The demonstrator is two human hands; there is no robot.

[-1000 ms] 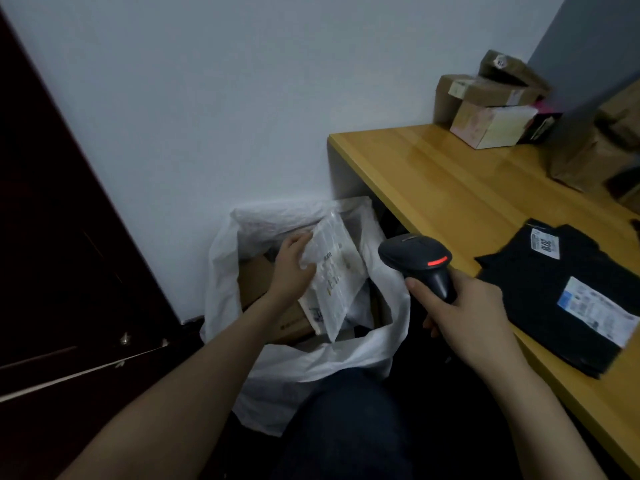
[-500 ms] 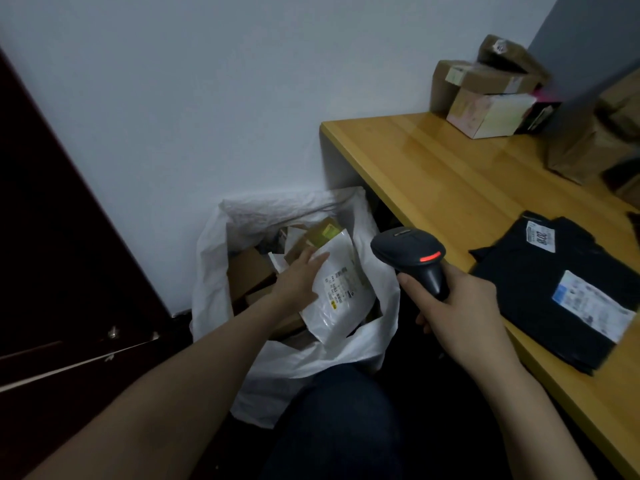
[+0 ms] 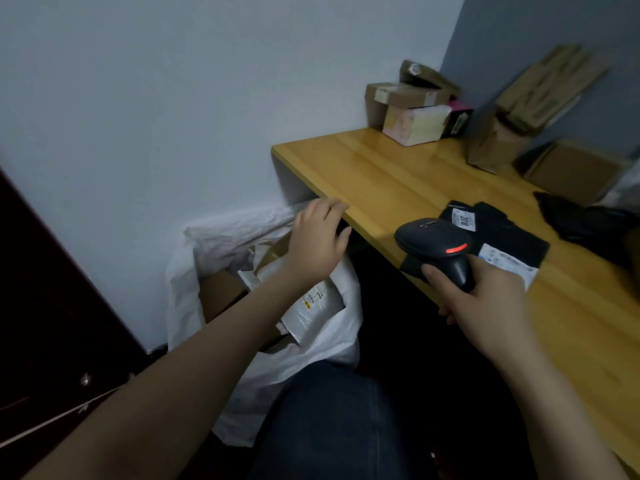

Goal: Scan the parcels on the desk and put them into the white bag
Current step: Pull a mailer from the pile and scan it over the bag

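The white bag (image 3: 221,237) stands on the floor beside the desk's left end. Inside it lie a white mailer parcel (image 3: 313,308) with a label and brown boxes (image 3: 221,296). My left hand (image 3: 317,240) hovers empty above the bag's mouth, fingers relaxed, close to the desk corner. My right hand (image 3: 485,303) grips a black barcode scanner (image 3: 436,247) with a red light, held over the desk's front edge. Black parcels (image 3: 502,230) with white labels lie flat on the wooden desk (image 3: 381,174) just behind the scanner.
Cardboard boxes (image 3: 408,109) are stacked at the desk's far corner against the wall. More brown boxes (image 3: 540,98) and a dark parcel (image 3: 588,223) sit at the right. A dark door (image 3: 41,306) is on the left. My knee (image 3: 329,420) is below the bag.
My left hand let go of the white mailer, which now lies in the bag, and rose toward the desk corner. The scanner hand moved slightly right over the desk edge.
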